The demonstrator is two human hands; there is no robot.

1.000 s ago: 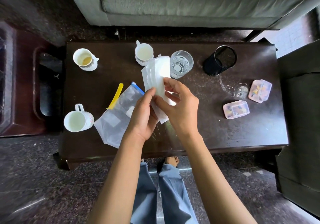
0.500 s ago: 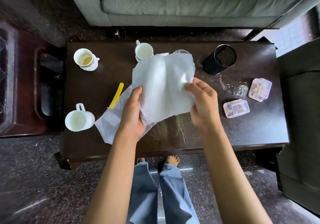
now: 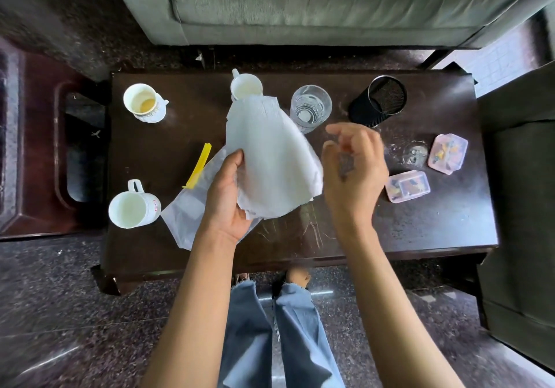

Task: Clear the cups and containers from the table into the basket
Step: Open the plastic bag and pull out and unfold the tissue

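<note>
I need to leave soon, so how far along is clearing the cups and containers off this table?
Nothing looks cleared, and no basket shows. In hand: the left hand grips a white sheet; the right hand holds nothing. Left on the table: three white mugs, a glass, a black mesh cup, two pink containers.

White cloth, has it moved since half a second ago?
Yes. The white cloth has drawn left, off the glass it covered; only the left hand holds it, the right hand has let go.
</note>
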